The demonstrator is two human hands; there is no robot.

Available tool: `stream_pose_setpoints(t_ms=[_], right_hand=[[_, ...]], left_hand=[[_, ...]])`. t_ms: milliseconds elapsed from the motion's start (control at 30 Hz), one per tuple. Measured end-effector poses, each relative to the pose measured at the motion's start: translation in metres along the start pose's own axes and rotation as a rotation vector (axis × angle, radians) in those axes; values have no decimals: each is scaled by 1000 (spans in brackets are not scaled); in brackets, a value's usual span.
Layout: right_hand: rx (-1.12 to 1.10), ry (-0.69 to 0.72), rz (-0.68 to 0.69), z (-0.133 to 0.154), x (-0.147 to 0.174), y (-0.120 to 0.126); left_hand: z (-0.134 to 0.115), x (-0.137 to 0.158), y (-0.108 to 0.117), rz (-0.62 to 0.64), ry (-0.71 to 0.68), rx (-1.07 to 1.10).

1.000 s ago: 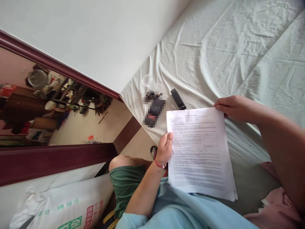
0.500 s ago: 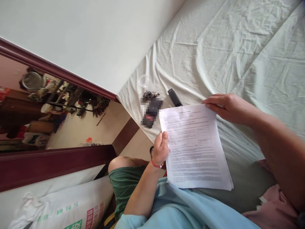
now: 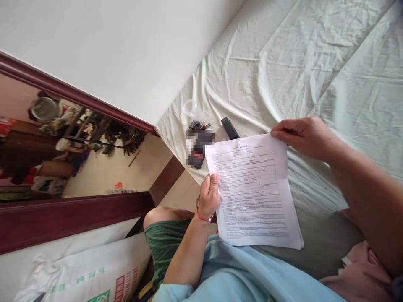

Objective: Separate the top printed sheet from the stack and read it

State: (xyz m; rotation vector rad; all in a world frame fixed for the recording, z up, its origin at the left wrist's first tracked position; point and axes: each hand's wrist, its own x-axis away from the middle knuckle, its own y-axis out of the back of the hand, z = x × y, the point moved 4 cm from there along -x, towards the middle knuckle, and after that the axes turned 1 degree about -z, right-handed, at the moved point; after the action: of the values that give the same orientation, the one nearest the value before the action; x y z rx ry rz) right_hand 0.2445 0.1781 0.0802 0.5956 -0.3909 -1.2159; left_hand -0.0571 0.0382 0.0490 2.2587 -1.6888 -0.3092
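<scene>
A small stack of printed paper sheets [image 3: 252, 197] is held up over my lap and the edge of the bed. My left hand [image 3: 209, 195], with a red bracelet at the wrist, grips the left edge, thumb on top and the other fingers hidden behind. At the top right corner, my right hand [image 3: 302, 136] pinches the paper between thumb and fingers. A black rectangular device [image 3: 230, 128] lies on the sheet just beyond the top edge of the paper.
Keys [image 3: 198, 125], a clear plastic cup [image 3: 191, 108] and a blurred-out dark object [image 3: 200, 151] lie on the pale bed sheet [image 3: 302, 63] beside the wall. A white sack [image 3: 94, 268] stands at lower left. Pink cloth [image 3: 362, 268] is at lower right.
The paper stack has shifted slightly left, and my left hand with it. At the top right corner, my right hand has risen a little and still pinches the paper.
</scene>
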Motion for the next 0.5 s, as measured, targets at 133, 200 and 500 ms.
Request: stream_pose_setpoints(t_ms=[133,200,500], right_hand=[[-10,-67,84,0,-2,1],[-15,-87,111,1,-2,2],[-267,-131,-25,-6,-3,-12]], left_hand=[[4,1,3,-16,29,-38],[4,1,4,-30,34,-47],[1,2,4,-55,30,23]])
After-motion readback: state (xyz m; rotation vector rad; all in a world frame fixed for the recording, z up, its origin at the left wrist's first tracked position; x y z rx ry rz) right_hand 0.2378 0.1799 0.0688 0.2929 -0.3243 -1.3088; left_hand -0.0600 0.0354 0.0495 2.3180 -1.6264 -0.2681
